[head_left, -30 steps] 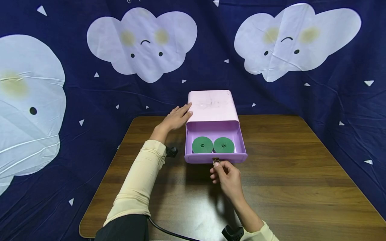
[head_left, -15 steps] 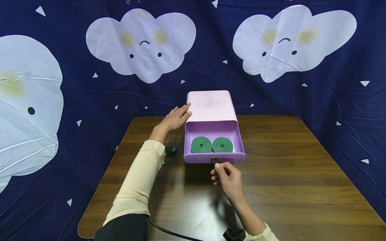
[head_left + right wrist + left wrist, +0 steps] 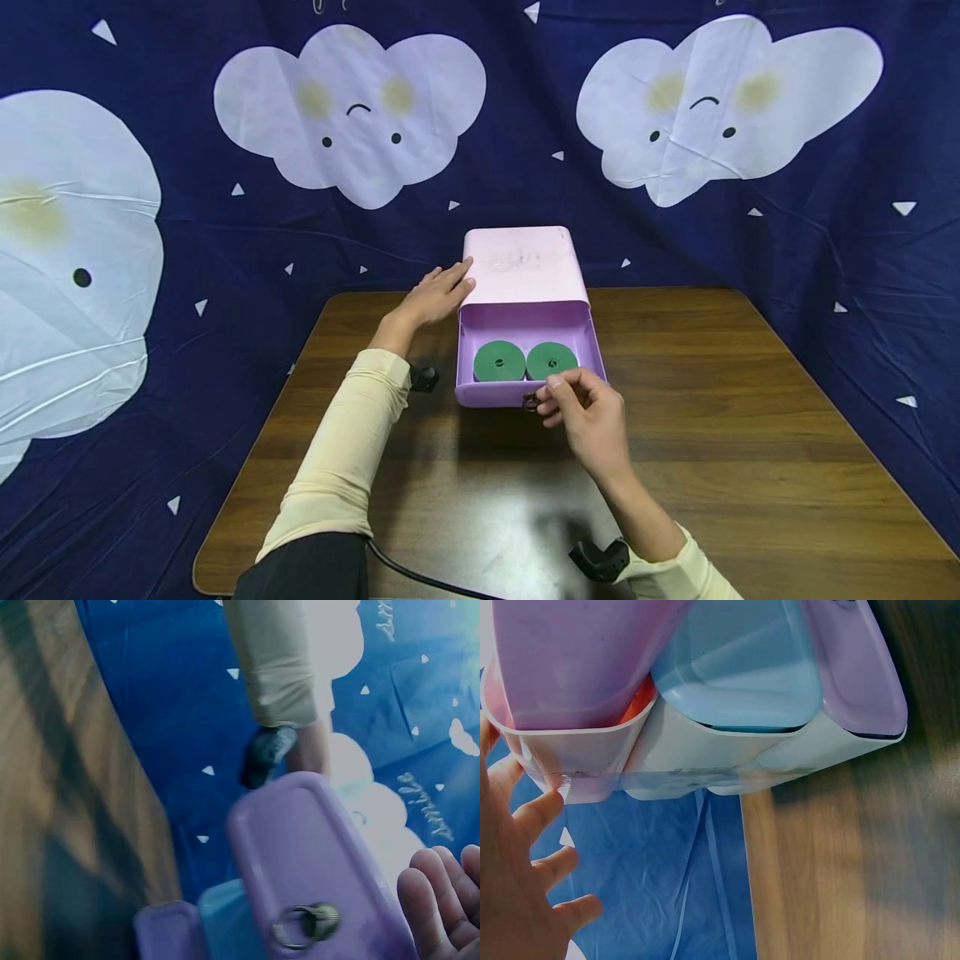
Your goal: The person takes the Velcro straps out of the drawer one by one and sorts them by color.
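A small drawer cabinet (image 3: 521, 265) with a pale pink top stands toward the back of the table. Its purple top drawer (image 3: 483, 395) is pulled out, with two flat green rolls, one left (image 3: 499, 361) and one right (image 3: 551, 361), side by side inside. My left hand (image 3: 435, 296) rests against the cabinet's left upper side with fingers spread. My right hand (image 3: 596, 421) hovers at the drawer front's right, fingers loosely bent and holding nothing. In the right wrist view the metal ring pull (image 3: 296, 928) hangs free of the fingers (image 3: 424, 907).
Below the top drawer, a blue drawer (image 3: 739, 660) and a lower purple drawer (image 3: 862, 667) are pushed in. The wooden table (image 3: 750, 433) extends to both sides. A black cable (image 3: 420, 577) runs along its front. A dark blue cloud-patterned cloth (image 3: 525, 183) hangs behind.
My right hand has let go of the ring pull and moved up and to the right, partly covering the drawer front. The left hand and the drawer look unmoved.
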Action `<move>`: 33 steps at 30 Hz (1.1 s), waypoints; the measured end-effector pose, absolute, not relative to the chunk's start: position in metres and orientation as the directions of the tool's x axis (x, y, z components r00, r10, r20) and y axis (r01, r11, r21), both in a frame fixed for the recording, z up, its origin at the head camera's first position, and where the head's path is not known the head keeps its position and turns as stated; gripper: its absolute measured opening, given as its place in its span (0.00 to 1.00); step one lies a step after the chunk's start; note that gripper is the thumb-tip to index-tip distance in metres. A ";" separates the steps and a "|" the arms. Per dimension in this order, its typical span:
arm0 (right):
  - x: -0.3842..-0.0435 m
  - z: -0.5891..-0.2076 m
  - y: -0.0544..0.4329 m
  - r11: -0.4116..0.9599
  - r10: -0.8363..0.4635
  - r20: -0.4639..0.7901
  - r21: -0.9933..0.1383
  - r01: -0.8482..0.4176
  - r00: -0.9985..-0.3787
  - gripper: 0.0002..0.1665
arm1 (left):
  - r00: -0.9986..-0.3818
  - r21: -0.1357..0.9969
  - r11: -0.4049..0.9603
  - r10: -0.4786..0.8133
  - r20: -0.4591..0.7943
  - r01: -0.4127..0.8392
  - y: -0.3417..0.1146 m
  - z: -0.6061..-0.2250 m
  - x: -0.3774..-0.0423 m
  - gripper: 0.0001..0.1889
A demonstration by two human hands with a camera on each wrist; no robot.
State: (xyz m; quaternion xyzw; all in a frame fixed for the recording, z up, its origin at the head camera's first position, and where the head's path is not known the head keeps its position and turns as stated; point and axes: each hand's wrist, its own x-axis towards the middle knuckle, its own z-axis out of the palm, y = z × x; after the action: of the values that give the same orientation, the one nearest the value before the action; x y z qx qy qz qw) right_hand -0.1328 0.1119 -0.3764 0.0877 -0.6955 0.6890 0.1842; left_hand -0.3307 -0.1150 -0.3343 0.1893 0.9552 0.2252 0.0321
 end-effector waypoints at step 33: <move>-0.220 -0.337 0.184 0.548 -0.371 0.538 -0.532 -0.646 -0.757 0.32 | -0.925 0.447 0.825 0.381 0.013 0.346 -0.115 -0.334 -0.331 0.30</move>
State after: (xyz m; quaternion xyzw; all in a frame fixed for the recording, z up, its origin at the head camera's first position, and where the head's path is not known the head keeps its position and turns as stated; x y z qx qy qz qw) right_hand -0.2197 0.1836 -0.3371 0.2958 -0.8601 0.3725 0.1845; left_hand -0.3311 -0.1150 -0.3337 0.1904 0.9545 0.2265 0.0383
